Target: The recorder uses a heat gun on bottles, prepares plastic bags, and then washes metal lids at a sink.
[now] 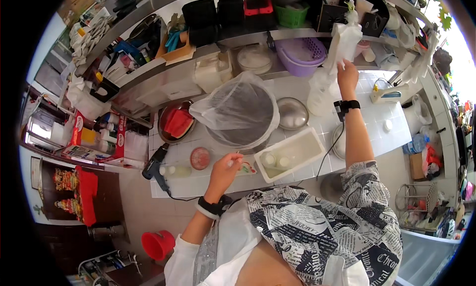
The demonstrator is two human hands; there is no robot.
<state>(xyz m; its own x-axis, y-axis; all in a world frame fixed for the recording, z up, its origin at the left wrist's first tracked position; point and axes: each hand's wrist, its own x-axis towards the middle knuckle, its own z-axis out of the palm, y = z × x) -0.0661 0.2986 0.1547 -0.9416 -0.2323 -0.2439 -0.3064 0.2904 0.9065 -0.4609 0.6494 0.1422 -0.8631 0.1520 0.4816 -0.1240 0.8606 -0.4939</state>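
Reaching up to the right, my right hand (348, 79) pinches the lower part of a bunch of white plastic bags (345, 38) hanging at the shelf edge. My left hand (225, 170) is over the near side of the white tiled table, fingers curled; a small thin thing may be between the fingertips, too blurred to name. In front of it is a large round container (241, 111) partly covered by a clear plastic bag. Close by, a white rectangular tub (318, 143) holds two small pale-lidded bottles (277, 160). A steel bowl (293, 113) stands beside the container.
Watermelon pieces (179, 123) lie in a metal bowl at left. A heat gun (158, 169) with a cord rests by the left edge, near a small red-rimmed bowl (200, 158). A purple basket (299, 57) sits on the lower shelf. A bag sealer (388, 94) stands right.
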